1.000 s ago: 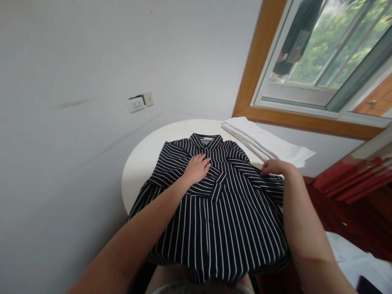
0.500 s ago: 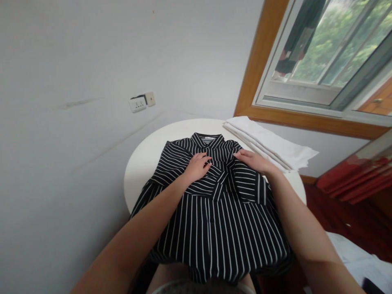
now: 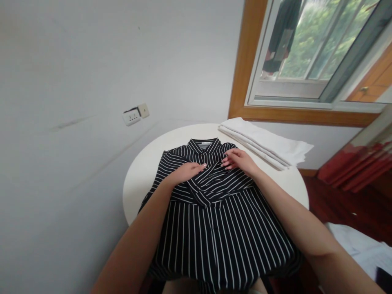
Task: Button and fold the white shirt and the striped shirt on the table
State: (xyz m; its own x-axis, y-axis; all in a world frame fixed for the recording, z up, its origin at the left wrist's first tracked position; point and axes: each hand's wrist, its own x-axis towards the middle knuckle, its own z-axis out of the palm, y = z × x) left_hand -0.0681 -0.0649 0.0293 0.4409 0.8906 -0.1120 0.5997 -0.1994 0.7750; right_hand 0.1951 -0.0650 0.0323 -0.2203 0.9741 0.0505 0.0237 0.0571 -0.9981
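Our flat, open hands, left [image 3: 185, 171] and right [image 3: 239, 160], press both folded sleeves across the shirt [image 3: 214, 212]; its bottom half hangs unfolded off the table [image 3: 143, 171].

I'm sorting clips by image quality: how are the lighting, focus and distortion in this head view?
Head view: soft daylight from the window, which is bright but not blown out; no glare on the striped shirt, only faint shadows under the left hand and right hand. Stripes look sharp. Wide-angle bending tilts the window frame and rounds the table.
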